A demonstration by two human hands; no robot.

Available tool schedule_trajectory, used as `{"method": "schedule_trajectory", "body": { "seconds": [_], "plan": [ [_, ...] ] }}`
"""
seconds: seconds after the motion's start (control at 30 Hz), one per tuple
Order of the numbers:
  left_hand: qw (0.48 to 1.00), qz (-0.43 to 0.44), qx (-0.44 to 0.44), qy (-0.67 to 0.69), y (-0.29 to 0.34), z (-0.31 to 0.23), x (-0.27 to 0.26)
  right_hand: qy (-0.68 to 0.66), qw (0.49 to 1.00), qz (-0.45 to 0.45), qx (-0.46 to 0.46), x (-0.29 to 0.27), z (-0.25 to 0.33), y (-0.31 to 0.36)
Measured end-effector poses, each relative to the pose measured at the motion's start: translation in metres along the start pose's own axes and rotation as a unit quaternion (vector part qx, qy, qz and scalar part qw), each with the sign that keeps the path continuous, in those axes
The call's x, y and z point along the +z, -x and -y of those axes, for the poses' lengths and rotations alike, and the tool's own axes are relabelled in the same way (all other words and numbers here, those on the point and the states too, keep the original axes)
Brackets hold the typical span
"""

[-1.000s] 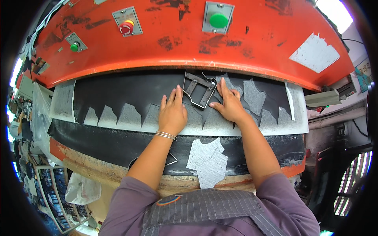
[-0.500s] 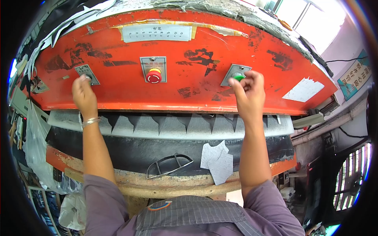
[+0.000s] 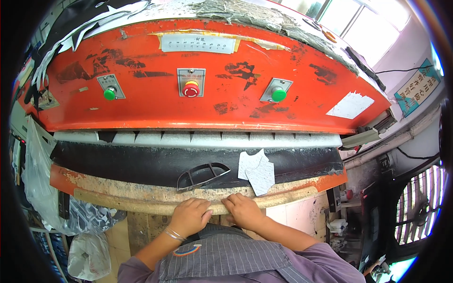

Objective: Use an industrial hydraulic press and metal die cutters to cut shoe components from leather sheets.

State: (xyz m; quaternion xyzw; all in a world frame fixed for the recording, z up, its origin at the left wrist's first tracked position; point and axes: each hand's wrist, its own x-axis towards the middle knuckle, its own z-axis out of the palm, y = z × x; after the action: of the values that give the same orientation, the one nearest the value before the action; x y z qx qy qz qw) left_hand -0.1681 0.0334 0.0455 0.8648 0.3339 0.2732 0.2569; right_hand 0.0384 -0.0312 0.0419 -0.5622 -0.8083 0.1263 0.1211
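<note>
Dark metal frame (image 3: 212, 170) lies just beyond the hands (image 3: 191, 217) (image 3: 244, 213), nearer the left.

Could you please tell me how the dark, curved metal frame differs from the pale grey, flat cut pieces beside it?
The dark, curved metal frame is an open outline with crossbars; the pale grey, flat cut pieces are solid. The frame is a single item, while the pieces overlap each other. The frame lies further left than the pieces. Both rest at least partly on the long black mat.

The rail (image 3: 151, 206) looks like worn wood, the frame (image 3: 204, 181) metal, the apron (image 3: 226, 262) matt cloth.
</note>
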Motion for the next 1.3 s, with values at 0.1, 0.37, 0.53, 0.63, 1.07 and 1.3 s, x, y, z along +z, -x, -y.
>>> {"method": "schedule_trajectory", "body": {
  "seconds": [0.1,0.37,0.53,0.63,1.07,1.3],
  "plan": [
    [0.999,-0.002,-0.017,-0.046,0.004,-0.006,0.012,0.011,0.999,-0.033,0.038,0.009,0.001,0.005],
    [0.995,0.043,-0.077,-0.037,0.017,-0.016,0.018,-0.030,0.999,0.024,0.035,0.010,0.000,0.022],
    [0.914,0.345,-0.171,0.128,0.006,-0.025,-0.029,-0.201,0.948,0.184,0.164,-0.058,-0.025,0.011],
    [0.893,0.145,-0.212,0.370,-0.010,-0.004,-0.009,-0.025,0.983,-0.080,0.161,-0.064,-0.073,-0.029],
    [0.779,-0.017,-0.194,0.597,-0.212,0.011,0.136,-0.082,0.959,-0.271,0.024,-0.070,-0.187,-0.045],
    [0.732,0.139,-0.133,0.653,-0.166,-0.053,0.132,-0.178,0.957,-0.225,-0.033,-0.054,-0.161,0.029]
  ]
}}
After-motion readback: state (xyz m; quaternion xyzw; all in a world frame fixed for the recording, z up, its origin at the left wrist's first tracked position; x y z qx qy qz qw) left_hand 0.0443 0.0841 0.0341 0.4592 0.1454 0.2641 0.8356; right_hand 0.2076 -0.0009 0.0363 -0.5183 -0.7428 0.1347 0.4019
